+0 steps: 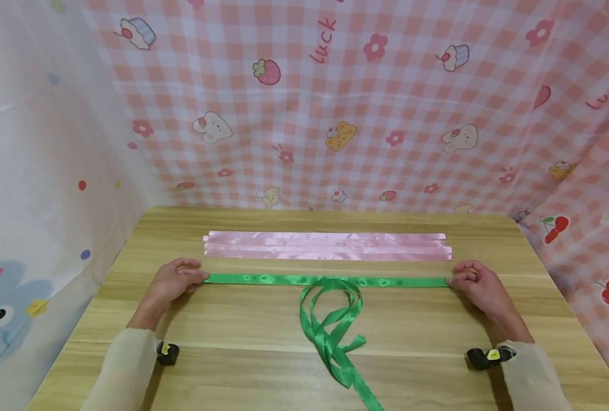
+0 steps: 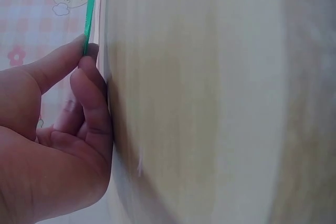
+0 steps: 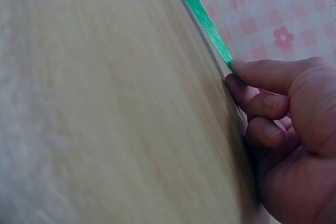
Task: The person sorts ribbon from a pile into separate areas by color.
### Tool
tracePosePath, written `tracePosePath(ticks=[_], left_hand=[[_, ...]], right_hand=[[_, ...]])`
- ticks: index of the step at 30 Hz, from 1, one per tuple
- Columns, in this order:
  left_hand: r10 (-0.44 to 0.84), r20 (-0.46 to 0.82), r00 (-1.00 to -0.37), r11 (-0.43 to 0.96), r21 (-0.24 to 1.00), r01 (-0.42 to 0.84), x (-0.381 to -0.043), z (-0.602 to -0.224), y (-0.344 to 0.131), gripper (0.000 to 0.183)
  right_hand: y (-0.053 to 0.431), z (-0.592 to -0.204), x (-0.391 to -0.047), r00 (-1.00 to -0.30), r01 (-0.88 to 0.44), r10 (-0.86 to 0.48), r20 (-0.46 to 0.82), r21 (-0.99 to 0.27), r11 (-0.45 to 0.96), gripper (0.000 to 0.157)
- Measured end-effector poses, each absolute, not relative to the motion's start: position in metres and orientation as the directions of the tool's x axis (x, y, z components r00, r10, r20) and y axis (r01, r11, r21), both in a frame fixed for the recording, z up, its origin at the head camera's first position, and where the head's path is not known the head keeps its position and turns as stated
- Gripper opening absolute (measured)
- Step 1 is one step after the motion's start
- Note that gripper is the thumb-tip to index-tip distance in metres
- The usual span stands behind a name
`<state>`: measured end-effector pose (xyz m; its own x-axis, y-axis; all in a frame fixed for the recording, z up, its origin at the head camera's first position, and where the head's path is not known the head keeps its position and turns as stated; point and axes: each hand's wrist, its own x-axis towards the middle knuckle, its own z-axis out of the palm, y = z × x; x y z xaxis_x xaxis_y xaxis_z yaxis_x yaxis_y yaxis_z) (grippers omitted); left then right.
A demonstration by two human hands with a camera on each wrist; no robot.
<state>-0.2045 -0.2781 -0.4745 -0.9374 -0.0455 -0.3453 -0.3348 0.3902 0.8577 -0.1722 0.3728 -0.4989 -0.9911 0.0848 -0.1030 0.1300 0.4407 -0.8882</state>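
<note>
A green satin ribbon (image 1: 279, 279) stretches straight across the table between my two hands. My left hand (image 1: 177, 279) pinches its left end between thumb and fingertips; the left wrist view shows the green ribbon (image 2: 91, 14) edge-on, rising from that pinch. At the opposite end, my right hand (image 1: 479, 283) pinches the ribbon, and in the right wrist view the shiny green strip (image 3: 202, 19) runs up from the thumb and fingers. Loose green loops (image 1: 330, 337) lie tangled below the middle of the straight length, one tail running off the bottom of the head view.
Just behind the green ribbon, several pink satin ribbon strips (image 1: 325, 245) lie side by side on the wood-grain table (image 1: 243, 354). A pink checked curtain (image 1: 304, 114) hangs along the table's back edge, with a white patterned cloth (image 1: 52, 142) at the left.
</note>
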Motion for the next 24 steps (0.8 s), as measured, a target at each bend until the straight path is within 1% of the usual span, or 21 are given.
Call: tracePosePath(ticks=[5, 10, 16, 20, 24], left_hand=[[-0.054, -0.34, -0.939, 0.432, 0.84, -0.329, -0.204, -0.474, -0.278, 0.059], [-0.051, -0.337, -0.94, 0.434, 0.84, -0.325, -0.204, -0.473, -0.279, 0.06], [-0.055, -0.332, -0.942, 0.404, 0.855, -0.326, -0.202, -0.473, -0.28, 0.058], [-0.057, -0.326, -0.944, 0.389, 0.863, -0.322, -0.202, -0.471, -0.28, 0.057], [-0.038, -0.316, -0.948, 0.365, 0.879, -0.308, -0.198, -0.464, -0.274, 0.056]], right_hand=[[0.372, -0.5, -0.172, -0.989, 0.138, 0.103, -0.102, -0.881, 0.452, 0.034], [0.37, -0.5, -0.172, -0.99, 0.126, 0.109, -0.087, -0.892, 0.435, 0.035], [0.369, -0.499, -0.171, -0.99, 0.12, 0.113, -0.082, -0.911, 0.394, 0.035], [0.369, -0.496, -0.17, -0.987, 0.146, 0.126, -0.104, -0.905, 0.4, 0.038], [0.367, -0.493, -0.17, -0.98, 0.172, 0.164, -0.114, -0.9, 0.401, 0.037]])
